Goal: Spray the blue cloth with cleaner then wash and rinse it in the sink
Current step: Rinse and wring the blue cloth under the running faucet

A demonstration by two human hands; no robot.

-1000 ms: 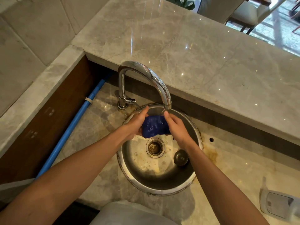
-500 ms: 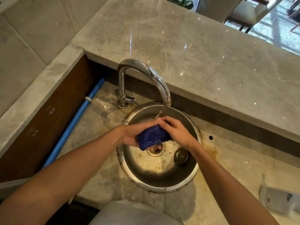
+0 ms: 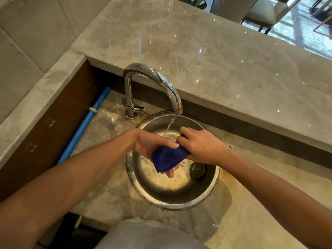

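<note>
The wet blue cloth [image 3: 168, 158] is bunched between both hands over the round steel sink [image 3: 206, 193]. My left hand [image 3: 150, 146] cups it from below and the left, thumb on top. My right hand [image 3: 201, 146] grips its right end from above. Water runs from the curved chrome tap [image 3: 161, 81] in a thin stream that lands just behind the cloth, between the hands. The drain is hidden under the cloth and my fingers.
A round drain plug [image 3: 197, 170] lies in the basin at the right. A blue pipe [image 3: 84, 123] runs along the left wall. A raised marble counter [image 3: 224, 65] stands behind the sink. A pale rounded object [image 3: 143, 236] sits at the near edge.
Both hands have drawn the cloth down and toward me, away from the spout. The cloth is now more crumpled, and the stream falls behind it instead of onto it.
</note>
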